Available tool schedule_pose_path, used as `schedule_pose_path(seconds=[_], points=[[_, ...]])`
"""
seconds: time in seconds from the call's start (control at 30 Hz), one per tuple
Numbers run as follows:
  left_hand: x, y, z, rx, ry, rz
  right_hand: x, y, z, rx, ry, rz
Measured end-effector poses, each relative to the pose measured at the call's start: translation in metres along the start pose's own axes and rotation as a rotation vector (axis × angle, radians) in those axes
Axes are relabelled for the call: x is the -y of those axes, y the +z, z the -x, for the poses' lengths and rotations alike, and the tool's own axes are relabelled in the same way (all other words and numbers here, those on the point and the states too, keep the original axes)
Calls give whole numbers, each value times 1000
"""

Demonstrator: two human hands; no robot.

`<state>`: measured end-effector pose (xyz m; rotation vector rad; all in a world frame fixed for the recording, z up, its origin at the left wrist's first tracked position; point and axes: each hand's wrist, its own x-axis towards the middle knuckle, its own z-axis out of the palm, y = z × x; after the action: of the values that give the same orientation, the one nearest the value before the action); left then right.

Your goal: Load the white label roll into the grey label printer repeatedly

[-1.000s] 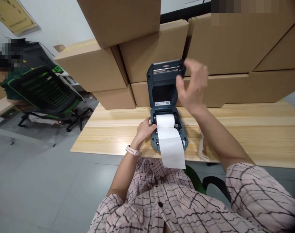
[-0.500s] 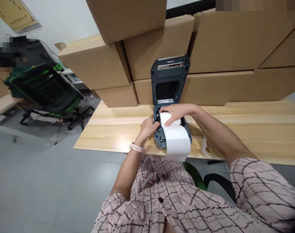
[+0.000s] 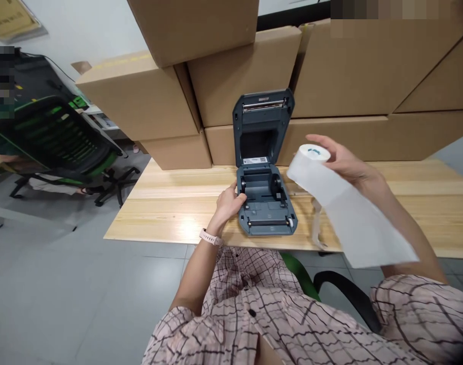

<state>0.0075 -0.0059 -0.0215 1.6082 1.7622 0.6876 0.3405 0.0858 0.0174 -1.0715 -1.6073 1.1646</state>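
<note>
A dark grey label printer [image 3: 267, 208] stands on the wooden table with its lid [image 3: 262, 126] raised, and its paper bay shows no roll. My left hand [image 3: 230, 204] grips the printer's left edge, thumb over the rim. To the right of the printer, my right hand [image 3: 347, 161] holds a white label roll [image 3: 307, 165] in the air, fingers curled round its back and side. From the roll a long loose strip of labels [image 3: 362, 223] trails down to the right, across the front of my forearm.
Cardboard boxes [image 3: 341, 71] are stacked along the table's back. A thin whitish strip [image 3: 317, 223] lies near the front edge of the table [image 3: 158, 203]. Behind me is a green and black chair [image 3: 330, 284]. At left, a person sits on a mesh office chair [image 3: 52, 137].
My right hand has lifted the label roll out of the printer's bay and moved it right, with its strip swinging along. My left hand stays on the printer's left edge.
</note>
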Motion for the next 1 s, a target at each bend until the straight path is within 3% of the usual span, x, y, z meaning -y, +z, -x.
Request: schedule_pose_path(seconds=[0.17,0.33,0.47,0.6,0.67,0.77,0.87,1.0], points=[[4,2,-1,-13,8,61,-46,14,-30,22,141,-78],[11,6,-5,-22,15,126,-69,24,-32,15,201,-86],[19,9,-10,-18,25,175,-78,-8,-2,-13,189,-153],[24,12,-14,-22,34,212,-88,-40,59,-139,188,-215],[25,12,-14,-26,39,230,-92,-38,86,-100,204,-214],[25,12,-14,-20,44,249,-94,-19,107,-65,263,-166],[23,12,-14,-17,40,222,-89,-3,107,-52,295,-133],[20,12,-13,-21,13,198,-52,0,97,54,98,-226]])
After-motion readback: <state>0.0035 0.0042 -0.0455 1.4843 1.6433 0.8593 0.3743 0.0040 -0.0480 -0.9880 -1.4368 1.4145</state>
